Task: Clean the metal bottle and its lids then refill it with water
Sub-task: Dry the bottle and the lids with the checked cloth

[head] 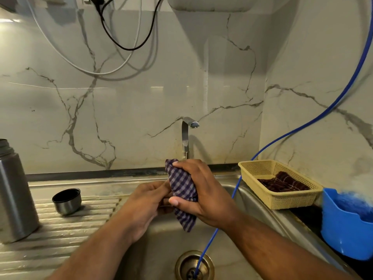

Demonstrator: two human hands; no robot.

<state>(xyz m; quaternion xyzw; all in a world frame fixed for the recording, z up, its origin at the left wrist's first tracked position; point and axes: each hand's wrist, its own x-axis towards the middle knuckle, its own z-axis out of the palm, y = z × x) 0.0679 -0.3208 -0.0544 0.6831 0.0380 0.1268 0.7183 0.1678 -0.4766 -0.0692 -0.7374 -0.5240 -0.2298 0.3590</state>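
Over the sink [157,251], our right hand [203,193] gripped a bunched purple checked cloth [182,189], fingers and thumb wrapped round it. Our left hand [147,203] curled its fingers on the cloth's left edge; we could not tell whether anything lay inside. The metal bottle [14,195] stood upright and uncapped at the far left of the ridged drainboard [60,235], with one lid [67,201] mouth-up just beside it. A blue hose [212,237] ran into the drain.

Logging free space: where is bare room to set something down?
Bare drainboard between the cap and the sink, also in front of the cap. Right rim is crowded: basket, blue tub, hose.
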